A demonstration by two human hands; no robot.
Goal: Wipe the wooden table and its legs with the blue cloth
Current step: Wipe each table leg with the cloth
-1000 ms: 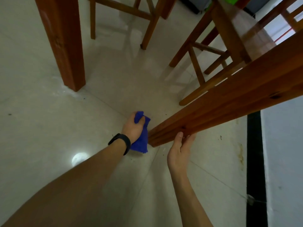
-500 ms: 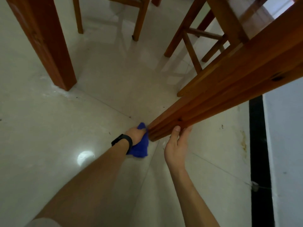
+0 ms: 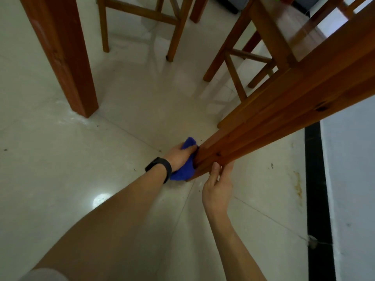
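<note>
A reddish wooden table leg [image 3: 274, 120] slants from the upper right down to the floor at centre. The blue cloth [image 3: 183, 171] is bunched against the left face of the leg's foot, and my left hand [image 3: 179, 157], with a black wristband, is shut on it and presses it to the wood. My right hand [image 3: 218, 187] rests on the near face of the same leg just above the floor, fingers straight and laid against the wood. A second table leg [image 3: 60, 55] stands at the upper left.
Wooden chairs [image 3: 239, 61] stand behind the leg, one [image 3: 140, 23] at top centre. The pale tiled floor [image 3: 60, 169] surrounds the legs. A white wall [image 3: 351, 179] with a black skirting strip [image 3: 316, 189] runs down the right side.
My left hand has turned and pushed the cloth in against the foot of the leg, closer to the wood. My right hand has stayed on the leg.
</note>
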